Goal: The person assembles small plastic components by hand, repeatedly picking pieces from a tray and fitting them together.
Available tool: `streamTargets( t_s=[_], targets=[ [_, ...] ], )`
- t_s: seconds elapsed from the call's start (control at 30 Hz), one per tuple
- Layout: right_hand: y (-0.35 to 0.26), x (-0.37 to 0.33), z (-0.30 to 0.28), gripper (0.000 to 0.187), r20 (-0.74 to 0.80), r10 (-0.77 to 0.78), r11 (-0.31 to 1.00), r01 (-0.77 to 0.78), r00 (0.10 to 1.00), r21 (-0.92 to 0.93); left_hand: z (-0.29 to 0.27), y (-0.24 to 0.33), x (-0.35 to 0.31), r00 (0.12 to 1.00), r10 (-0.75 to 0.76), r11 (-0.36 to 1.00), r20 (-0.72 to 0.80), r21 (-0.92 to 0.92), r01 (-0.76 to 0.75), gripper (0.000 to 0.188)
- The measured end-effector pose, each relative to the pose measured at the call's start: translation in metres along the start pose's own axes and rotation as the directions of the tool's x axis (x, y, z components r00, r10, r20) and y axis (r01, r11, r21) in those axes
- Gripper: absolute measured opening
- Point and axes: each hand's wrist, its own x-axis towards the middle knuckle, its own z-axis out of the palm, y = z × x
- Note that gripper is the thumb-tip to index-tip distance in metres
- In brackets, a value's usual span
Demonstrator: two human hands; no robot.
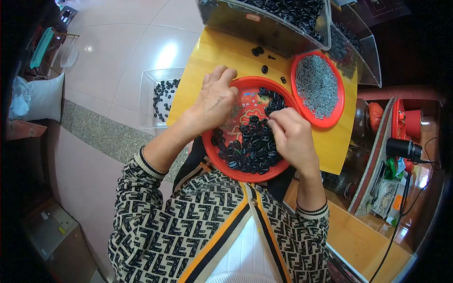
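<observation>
Flanking red tray (251,177): oval dish (324,123)

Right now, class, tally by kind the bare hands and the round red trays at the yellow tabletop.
Bare hands: 2 (left hand, right hand)
Round red trays: 2 (tray of black pieces, tray of silvery pieces)
Total: 4

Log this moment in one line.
left hand: by rim of red round tray | right hand: at black oval pieces | grey screw-like pieces: on red oval plate
</observation>
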Motion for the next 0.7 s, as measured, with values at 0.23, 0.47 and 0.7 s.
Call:
streamTargets(
  t_s=[0.23, 0.47, 0.7],
  targets=[
    [0.016, 0.004, 0.036, 0.009, 0.002, -0.045, 0.987, 0.045, 0.999, -0.157, -0.002, -0.001, -0.002, 0.999, 0.046, 0.999, -0.007, -0.007, -0.046, 0.022],
    [0.019, 0.007, 0.045, 0.008, 0.04, -0.002, 0.98, 0.01, 0.999, -0.2, -0.015, -0.002, -0.016, 0.981, 0.018, 0.959, -0.192, -0.275, -0.071, 0.017],
    [0.015, 0.001, 0.042, 0.013, 0.123, -0.096, 0.985, 0.112, 0.988, -0.128, -0.032, 0.008, -0.048, 0.942, -0.219, 0.832, -0.254, -0.553, 0.045, 0.012]
  ],
)
